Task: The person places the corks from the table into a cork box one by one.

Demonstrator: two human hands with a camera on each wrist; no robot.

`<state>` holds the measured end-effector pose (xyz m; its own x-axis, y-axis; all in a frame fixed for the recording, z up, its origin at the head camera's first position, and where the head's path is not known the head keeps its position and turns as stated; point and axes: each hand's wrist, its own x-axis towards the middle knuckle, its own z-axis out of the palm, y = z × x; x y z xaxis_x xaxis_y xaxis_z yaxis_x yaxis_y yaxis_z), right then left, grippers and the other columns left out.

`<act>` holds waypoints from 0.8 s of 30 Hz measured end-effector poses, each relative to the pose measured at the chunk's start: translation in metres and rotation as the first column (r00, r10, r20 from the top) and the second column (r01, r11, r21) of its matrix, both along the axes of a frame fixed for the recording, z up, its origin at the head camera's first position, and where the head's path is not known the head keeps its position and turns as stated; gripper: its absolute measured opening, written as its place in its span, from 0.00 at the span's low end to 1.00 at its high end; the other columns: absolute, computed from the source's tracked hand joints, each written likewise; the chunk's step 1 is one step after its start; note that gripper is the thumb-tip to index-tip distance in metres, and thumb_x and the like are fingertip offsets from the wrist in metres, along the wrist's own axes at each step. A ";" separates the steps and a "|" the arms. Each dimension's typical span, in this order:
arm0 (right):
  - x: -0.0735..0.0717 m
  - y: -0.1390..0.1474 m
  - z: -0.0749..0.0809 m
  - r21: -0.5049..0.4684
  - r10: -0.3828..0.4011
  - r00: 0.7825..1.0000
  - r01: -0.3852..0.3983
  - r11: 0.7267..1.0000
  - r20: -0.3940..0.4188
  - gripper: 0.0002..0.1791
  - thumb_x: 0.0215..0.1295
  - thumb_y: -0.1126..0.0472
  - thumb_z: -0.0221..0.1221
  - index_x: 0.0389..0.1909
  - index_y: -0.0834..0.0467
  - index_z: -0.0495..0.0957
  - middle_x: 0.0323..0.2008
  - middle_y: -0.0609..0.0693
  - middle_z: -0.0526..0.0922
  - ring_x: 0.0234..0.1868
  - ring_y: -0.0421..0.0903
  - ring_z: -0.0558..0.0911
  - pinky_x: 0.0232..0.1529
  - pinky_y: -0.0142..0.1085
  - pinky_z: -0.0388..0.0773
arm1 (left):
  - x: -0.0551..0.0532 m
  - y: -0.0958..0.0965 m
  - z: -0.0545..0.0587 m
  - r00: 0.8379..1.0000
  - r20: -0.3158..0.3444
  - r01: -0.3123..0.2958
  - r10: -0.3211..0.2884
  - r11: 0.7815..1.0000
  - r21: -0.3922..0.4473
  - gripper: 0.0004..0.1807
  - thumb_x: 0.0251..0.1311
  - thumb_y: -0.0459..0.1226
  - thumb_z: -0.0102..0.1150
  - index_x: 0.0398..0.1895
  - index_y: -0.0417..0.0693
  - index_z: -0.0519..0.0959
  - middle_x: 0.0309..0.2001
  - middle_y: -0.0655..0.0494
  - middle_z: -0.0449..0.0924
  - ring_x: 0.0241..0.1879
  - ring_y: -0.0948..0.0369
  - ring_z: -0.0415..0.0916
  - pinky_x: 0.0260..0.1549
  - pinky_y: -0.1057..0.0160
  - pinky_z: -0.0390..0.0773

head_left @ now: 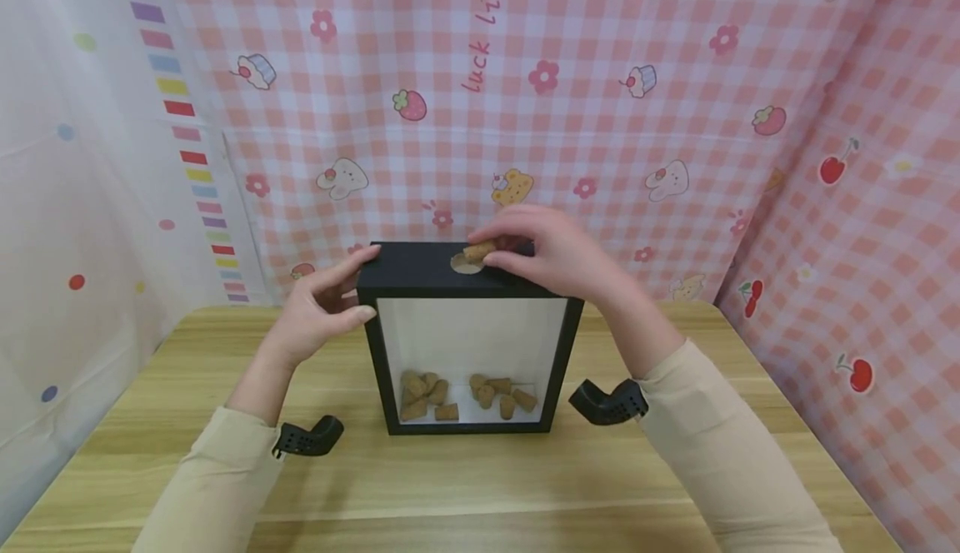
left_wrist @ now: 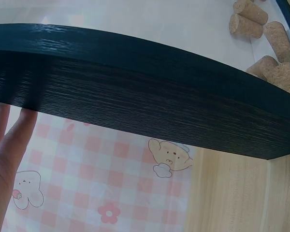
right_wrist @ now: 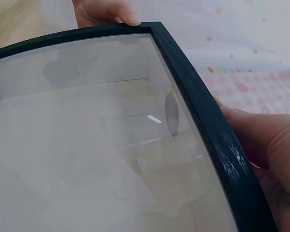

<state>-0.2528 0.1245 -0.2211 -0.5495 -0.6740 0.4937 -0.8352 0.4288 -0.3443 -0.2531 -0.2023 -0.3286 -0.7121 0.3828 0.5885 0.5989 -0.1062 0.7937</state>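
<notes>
A black shadow box frame [head_left: 408,268] with a clear front stands upright on the table, a round hole [head_left: 467,266] in its top. My right hand [head_left: 561,251] pinches a cork [head_left: 478,250] at the right edge of this hole, the cork lying tilted over it. At the box's upper left corner, my left hand [head_left: 318,310] grips the frame, thumb on the front edge and fingers at the top and side. Behind the clear front, several corks [head_left: 420,395] lie at the bottom left and several more corks [head_left: 498,391] at the bottom right. In the right wrist view the pinched cork is mostly hidden behind the frame.
The box stands on a wood-grain table [head_left: 420,486]. Close behind it hangs a pink checked curtain [head_left: 600,137], with another checked curtain at the right and a white dotted curtain [head_left: 90,203] at the left. Black wrist mounts [head_left: 611,403] stick out from both sleeves.
</notes>
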 end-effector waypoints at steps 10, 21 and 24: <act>-0.007 -0.010 0.000 0.023 0.026 0.999 -0.025 0.999 -0.034 0.15 0.64 0.67 0.66 0.52 0.58 0.85 0.45 0.49 0.84 0.42 0.42 0.78 0.42 0.38 0.76 | 0.000 0.000 0.000 1.000 0.003 -0.004 0.004 1.000 -0.007 0.38 0.56 0.16 0.59 0.71 0.42 0.68 0.65 0.57 0.74 0.61 0.61 0.74 0.53 0.64 0.77; 0.001 0.005 -0.001 -0.076 0.081 0.997 -0.080 0.994 0.009 0.16 0.67 0.67 0.63 0.55 0.59 0.83 0.52 0.50 0.82 0.49 0.43 0.79 0.50 0.40 0.76 | 0.000 0.000 0.000 1.000 0.001 0.004 -0.004 1.000 -0.001 0.38 0.56 0.16 0.58 0.72 0.41 0.67 0.65 0.56 0.73 0.61 0.60 0.73 0.53 0.64 0.76; 0.007 0.016 -0.001 -0.117 0.092 0.996 -0.093 0.989 -0.019 0.16 0.65 0.68 0.64 0.54 0.59 0.83 0.52 0.50 0.82 0.53 0.45 0.78 0.53 0.41 0.75 | 0.000 0.000 0.000 1.000 0.003 0.003 -0.003 1.000 -0.001 0.38 0.56 0.16 0.59 0.72 0.42 0.68 0.65 0.57 0.73 0.61 0.61 0.73 0.53 0.64 0.77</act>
